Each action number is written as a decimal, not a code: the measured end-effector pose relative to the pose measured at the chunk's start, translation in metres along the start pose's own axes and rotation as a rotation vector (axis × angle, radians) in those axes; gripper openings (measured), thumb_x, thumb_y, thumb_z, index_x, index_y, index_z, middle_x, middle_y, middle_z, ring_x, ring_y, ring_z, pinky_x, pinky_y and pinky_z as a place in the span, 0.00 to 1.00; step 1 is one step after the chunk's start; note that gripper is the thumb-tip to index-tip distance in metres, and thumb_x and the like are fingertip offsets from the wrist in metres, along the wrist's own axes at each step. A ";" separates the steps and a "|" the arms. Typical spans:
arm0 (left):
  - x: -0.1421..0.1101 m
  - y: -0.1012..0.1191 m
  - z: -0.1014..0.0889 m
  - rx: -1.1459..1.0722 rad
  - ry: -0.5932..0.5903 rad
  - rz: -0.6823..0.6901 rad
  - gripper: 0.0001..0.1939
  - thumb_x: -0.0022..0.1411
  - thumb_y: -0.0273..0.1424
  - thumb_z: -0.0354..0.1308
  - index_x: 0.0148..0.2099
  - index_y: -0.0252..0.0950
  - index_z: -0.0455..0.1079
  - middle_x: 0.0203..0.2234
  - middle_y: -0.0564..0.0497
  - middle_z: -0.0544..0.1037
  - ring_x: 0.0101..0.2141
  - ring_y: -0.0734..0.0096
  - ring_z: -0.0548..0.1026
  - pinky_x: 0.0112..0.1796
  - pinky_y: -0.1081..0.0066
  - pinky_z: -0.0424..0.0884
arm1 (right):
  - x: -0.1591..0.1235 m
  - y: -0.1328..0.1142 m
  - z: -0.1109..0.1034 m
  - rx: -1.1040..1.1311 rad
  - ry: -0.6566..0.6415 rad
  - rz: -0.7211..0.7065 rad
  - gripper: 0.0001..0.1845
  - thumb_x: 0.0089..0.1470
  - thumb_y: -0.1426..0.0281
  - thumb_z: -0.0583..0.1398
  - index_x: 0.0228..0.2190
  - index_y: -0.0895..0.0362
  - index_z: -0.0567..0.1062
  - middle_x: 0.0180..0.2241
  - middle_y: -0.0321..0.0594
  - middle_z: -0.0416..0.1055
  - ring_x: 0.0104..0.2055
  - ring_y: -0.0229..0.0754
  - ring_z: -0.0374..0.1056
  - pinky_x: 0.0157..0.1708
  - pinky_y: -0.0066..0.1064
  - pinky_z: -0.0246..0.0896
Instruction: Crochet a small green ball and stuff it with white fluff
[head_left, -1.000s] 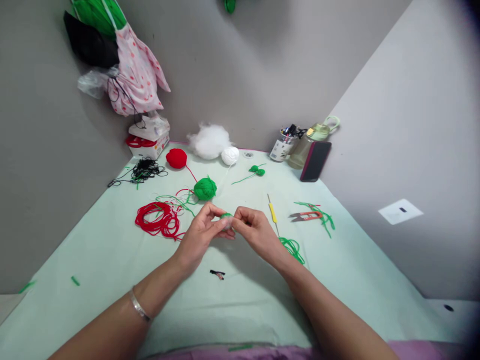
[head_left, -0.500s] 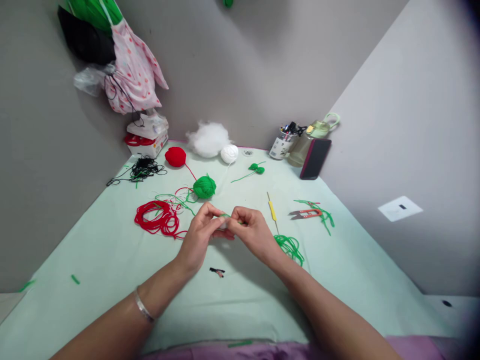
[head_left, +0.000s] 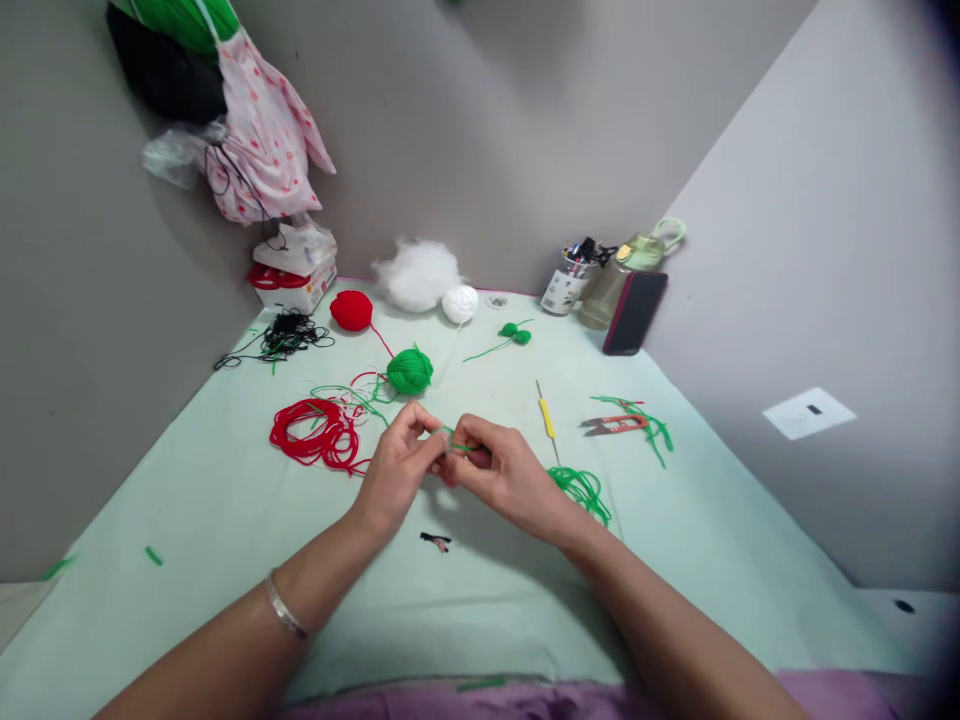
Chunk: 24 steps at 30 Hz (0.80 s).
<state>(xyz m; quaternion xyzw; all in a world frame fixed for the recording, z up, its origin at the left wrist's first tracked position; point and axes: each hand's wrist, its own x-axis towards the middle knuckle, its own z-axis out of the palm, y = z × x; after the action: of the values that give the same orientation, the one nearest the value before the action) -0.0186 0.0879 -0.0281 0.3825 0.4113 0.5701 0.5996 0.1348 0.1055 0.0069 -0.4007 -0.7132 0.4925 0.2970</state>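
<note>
My left hand [head_left: 397, 455] and my right hand [head_left: 499, 465] meet above the middle of the table, both with fingers pinched closed. Between their fingertips is a small piece of green yarn [head_left: 463, 447], with something pale beside it that the fingers mostly hide. A ball of green yarn [head_left: 409, 371] lies just beyond my left hand. To the right of my right hand are a yellow-handled crochet hook [head_left: 547, 418] and a loose coil of green yarn [head_left: 583, 492]. A small black-and-pink piece [head_left: 436, 542] lies below the hands.
Loops of red yarn [head_left: 315, 435], a red yarn ball [head_left: 351, 311] and tangled black yarn [head_left: 292, 336] lie left. White stuffing [head_left: 420, 274] and a white ball [head_left: 460, 304] sit at the back. Thread snips [head_left: 616, 425], a phone [head_left: 634, 314], a bottle [head_left: 600, 300] and a pen cup [head_left: 564, 290] stand right.
My right hand has turned slightly and shifted its fingers on the yarn, so more of the green strand shows. My left hand keeps nearly the same place. The view has shifted a little.
</note>
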 end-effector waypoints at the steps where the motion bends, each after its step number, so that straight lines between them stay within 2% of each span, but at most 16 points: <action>1: 0.000 0.000 0.001 0.000 -0.005 -0.011 0.13 0.57 0.31 0.67 0.33 0.39 0.64 0.23 0.61 0.73 0.19 0.76 0.73 0.24 0.74 0.72 | 0.000 0.001 0.002 0.002 0.019 0.008 0.09 0.52 0.71 0.59 0.23 0.54 0.65 0.22 0.30 0.64 0.26 0.36 0.56 0.27 0.28 0.51; 3: -0.002 0.003 0.002 -0.011 -0.023 -0.037 0.12 0.58 0.30 0.65 0.33 0.39 0.63 0.22 0.60 0.73 0.19 0.75 0.73 0.24 0.74 0.73 | 0.002 0.003 0.003 0.014 0.058 0.037 0.10 0.51 0.72 0.58 0.21 0.54 0.64 0.19 0.30 0.62 0.24 0.35 0.54 0.25 0.28 0.48; 7: -0.007 0.008 0.006 -0.052 -0.058 -0.070 0.10 0.61 0.34 0.64 0.35 0.39 0.64 0.26 0.58 0.74 0.26 0.72 0.78 0.31 0.69 0.78 | 0.009 0.010 0.000 0.029 0.125 0.065 0.14 0.51 0.67 0.58 0.18 0.53 0.61 0.17 0.28 0.56 0.22 0.33 0.48 0.23 0.28 0.43; 12: -0.007 0.007 0.008 -0.046 -0.042 -0.068 0.15 0.57 0.35 0.70 0.38 0.38 0.65 0.30 0.58 0.75 0.29 0.71 0.80 0.36 0.68 0.79 | 0.012 0.012 -0.009 0.041 0.133 0.070 0.19 0.56 0.59 0.58 0.19 0.53 0.60 0.18 0.27 0.51 0.22 0.34 0.46 0.24 0.29 0.43; 14: -0.005 0.005 0.007 -0.039 -0.018 -0.062 0.16 0.56 0.35 0.70 0.37 0.38 0.64 0.29 0.58 0.75 0.28 0.73 0.79 0.35 0.69 0.79 | 0.010 0.008 -0.009 0.045 0.098 0.060 0.19 0.59 0.58 0.57 0.21 0.53 0.62 0.19 0.28 0.55 0.24 0.35 0.50 0.26 0.29 0.46; 17: -0.002 0.001 0.004 -0.026 0.022 -0.041 0.15 0.56 0.34 0.68 0.37 0.39 0.64 0.27 0.60 0.73 0.25 0.76 0.75 0.31 0.71 0.77 | 0.005 0.001 -0.005 0.031 0.009 0.012 0.15 0.62 0.63 0.54 0.24 0.54 0.66 0.24 0.32 0.65 0.29 0.37 0.58 0.31 0.30 0.52; 20: -0.001 -0.002 0.002 -0.002 0.059 0.001 0.13 0.57 0.31 0.67 0.38 0.39 0.64 0.27 0.60 0.72 0.24 0.78 0.73 0.29 0.74 0.74 | 0.001 -0.003 0.001 -0.017 0.013 -0.010 0.11 0.59 0.68 0.56 0.25 0.54 0.66 0.24 0.31 0.63 0.28 0.37 0.56 0.31 0.31 0.50; 24: -0.002 -0.003 0.002 0.032 0.060 0.062 0.12 0.58 0.31 0.67 0.39 0.39 0.65 0.29 0.60 0.73 0.24 0.78 0.74 0.29 0.74 0.73 | 0.004 0.001 0.006 0.202 0.041 0.063 0.12 0.56 0.65 0.58 0.23 0.55 0.67 0.23 0.32 0.63 0.26 0.36 0.56 0.29 0.30 0.50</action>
<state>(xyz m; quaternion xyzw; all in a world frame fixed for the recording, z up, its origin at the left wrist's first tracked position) -0.0152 0.0858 -0.0297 0.3872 0.4259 0.5929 0.5632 0.1281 0.1062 0.0042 -0.4010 -0.6409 0.5626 0.3346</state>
